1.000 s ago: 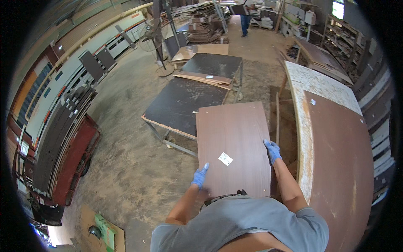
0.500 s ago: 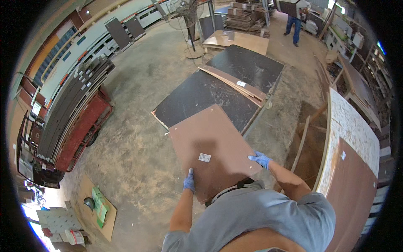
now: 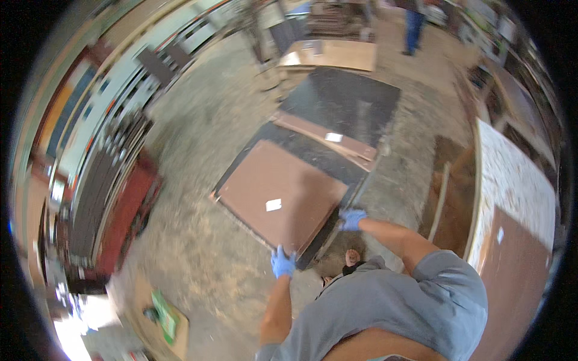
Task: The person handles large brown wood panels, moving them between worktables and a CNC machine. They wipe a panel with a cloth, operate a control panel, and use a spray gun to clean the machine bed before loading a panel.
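Observation:
A brown rectangular board [image 3: 277, 192] with a small white label lies flat over a black panel [image 3: 325, 159] on a low stack. My left hand [image 3: 282, 263], in a blue glove, grips the board's near corner. Gloved in blue too, my right hand [image 3: 351, 219] holds the board's near right edge. Both arms are stretched forward over the stack.
A second black panel [image 3: 346, 99] and a narrow brown strip [image 3: 328, 141] lie beyond. A white-topped worktable [image 3: 515, 180] stands on the right. Dark boards lean in a red rack [image 3: 114, 204] on the left. A person [image 3: 414, 24] stands far back. Sawdust covers the concrete floor.
The brown board has moved forward and left, from in front of my chest down onto the black panel. Both hands stayed on its near edge. The view is blurred by head motion.

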Motion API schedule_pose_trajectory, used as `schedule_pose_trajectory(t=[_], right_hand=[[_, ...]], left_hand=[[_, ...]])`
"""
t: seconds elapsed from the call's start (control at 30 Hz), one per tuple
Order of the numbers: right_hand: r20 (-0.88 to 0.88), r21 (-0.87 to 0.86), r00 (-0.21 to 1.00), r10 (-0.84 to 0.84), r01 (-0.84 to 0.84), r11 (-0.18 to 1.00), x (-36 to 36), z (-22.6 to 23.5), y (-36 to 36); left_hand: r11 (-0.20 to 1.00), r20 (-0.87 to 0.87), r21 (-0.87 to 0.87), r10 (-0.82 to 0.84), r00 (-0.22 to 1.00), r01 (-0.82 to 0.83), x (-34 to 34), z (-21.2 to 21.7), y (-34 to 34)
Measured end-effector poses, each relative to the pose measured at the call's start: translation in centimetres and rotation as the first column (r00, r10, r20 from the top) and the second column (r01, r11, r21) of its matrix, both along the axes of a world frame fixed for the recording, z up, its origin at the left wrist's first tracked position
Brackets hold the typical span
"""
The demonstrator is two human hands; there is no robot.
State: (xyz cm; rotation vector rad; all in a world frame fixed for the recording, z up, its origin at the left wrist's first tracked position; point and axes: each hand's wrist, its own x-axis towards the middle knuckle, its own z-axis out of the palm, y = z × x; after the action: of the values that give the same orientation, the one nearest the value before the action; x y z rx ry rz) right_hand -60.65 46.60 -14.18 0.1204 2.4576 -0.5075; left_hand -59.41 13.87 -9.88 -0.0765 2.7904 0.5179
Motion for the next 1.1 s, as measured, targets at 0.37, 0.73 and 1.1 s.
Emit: schedule_pose_trajectory(t=[0.37,0.73,1.1], right_hand=[[0.151,-0.079,0.547,-0.823,0.837,0.542,30.9,-2.0,4.1],[-0.357,-0.513,-0.617,-0.701,0.757,-0.404,54.0,3.2,-10.0],[-0.392,-0.810,-0.819,-0.419,0.523,-0.265,62.0,6.2,-3.1]], left_hand=[[0.705,0.062,0.709,-0.017,0.998,-0.032,4.3,-6.9,-2.4],[0.589,0.239,0.776,-0.604,0.760,0.225,7.5,-16.0,-3.6],[0.373,0.180,0.686,-0.919,0.351,0.624,18.6,-14.5,22.9]])
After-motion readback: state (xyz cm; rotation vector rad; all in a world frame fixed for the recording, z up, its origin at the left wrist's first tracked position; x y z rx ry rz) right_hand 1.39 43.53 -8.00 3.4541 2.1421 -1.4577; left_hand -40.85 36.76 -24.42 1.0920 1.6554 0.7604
